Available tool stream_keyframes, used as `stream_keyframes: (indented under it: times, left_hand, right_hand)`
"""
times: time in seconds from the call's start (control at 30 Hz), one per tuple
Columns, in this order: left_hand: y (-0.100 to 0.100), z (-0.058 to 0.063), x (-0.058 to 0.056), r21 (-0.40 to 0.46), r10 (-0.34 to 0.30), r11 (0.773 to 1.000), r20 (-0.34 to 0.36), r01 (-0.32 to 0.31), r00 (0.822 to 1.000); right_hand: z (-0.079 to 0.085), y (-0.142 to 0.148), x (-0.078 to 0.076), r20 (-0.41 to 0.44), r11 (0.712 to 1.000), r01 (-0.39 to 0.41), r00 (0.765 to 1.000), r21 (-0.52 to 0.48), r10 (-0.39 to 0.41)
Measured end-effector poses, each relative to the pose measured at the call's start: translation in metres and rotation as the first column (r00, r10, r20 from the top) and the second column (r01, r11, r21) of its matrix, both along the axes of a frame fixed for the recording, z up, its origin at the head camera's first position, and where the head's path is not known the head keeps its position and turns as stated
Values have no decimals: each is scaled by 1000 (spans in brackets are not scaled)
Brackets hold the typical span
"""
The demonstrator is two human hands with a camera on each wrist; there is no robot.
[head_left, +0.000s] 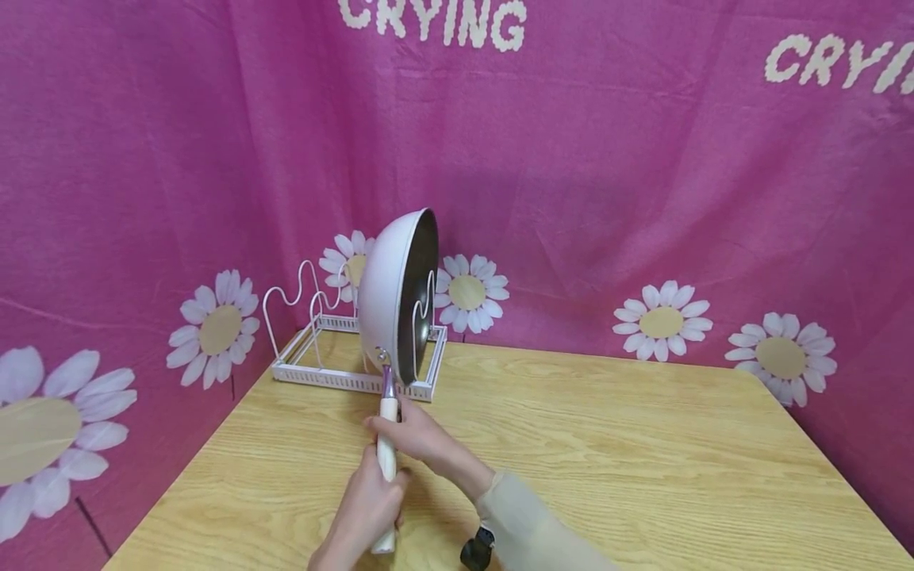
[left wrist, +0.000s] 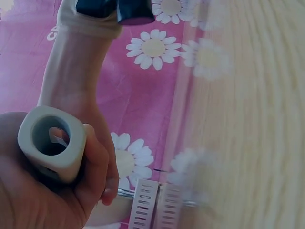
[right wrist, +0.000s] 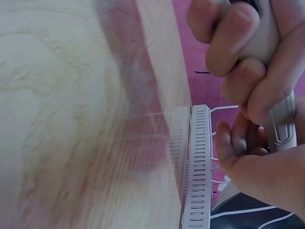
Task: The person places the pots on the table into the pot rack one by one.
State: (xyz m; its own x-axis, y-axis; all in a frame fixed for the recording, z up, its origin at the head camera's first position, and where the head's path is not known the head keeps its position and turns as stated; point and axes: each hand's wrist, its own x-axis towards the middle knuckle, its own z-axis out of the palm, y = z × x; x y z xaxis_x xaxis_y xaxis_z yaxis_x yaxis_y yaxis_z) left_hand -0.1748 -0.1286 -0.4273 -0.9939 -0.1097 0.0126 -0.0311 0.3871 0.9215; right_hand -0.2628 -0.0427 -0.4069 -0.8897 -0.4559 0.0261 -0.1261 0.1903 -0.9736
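A wok (head_left: 382, 277), pale outside and dark inside, stands on its side in a white wire pan rack (head_left: 321, 377), its handle toward me. My left hand (head_left: 367, 500) grips the rear part of the pale handle (head_left: 386, 456). In the left wrist view, the fingers of my left hand (left wrist: 90, 176) curl round the handle, whose hollow end (left wrist: 52, 138) faces the camera. Closer to the pan, my right hand (head_left: 421, 436) holds the front of the handle with its thumb across it. The right wrist view shows my right hand (right wrist: 267, 171) beside the rack.
White wire dividers (head_left: 314, 309) rise from the rack left of the wok. The rack stands at the far left of a wooden table (head_left: 607, 460). Behind and beside it hangs a magenta cloth (head_left: 571, 174) with daisies. A dark camera (head_left: 477, 549) sits on my right wrist.
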Motion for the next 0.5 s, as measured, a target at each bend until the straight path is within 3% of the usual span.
stream_keyframes:
  times: [0.1, 0.5]
  left_hand:
    - [-1, -2, -2, 18, -21, 1000, 3, 20, 1000]
    - [0, -6, -4, 32, -40, 999, -3, 40, 999]
  right_hand:
    - [0, 4, 3, -45, 999, -16, 999, 33, 18]
    - [-1, 27, 14, -75, 992, -79, 993, 99, 86]
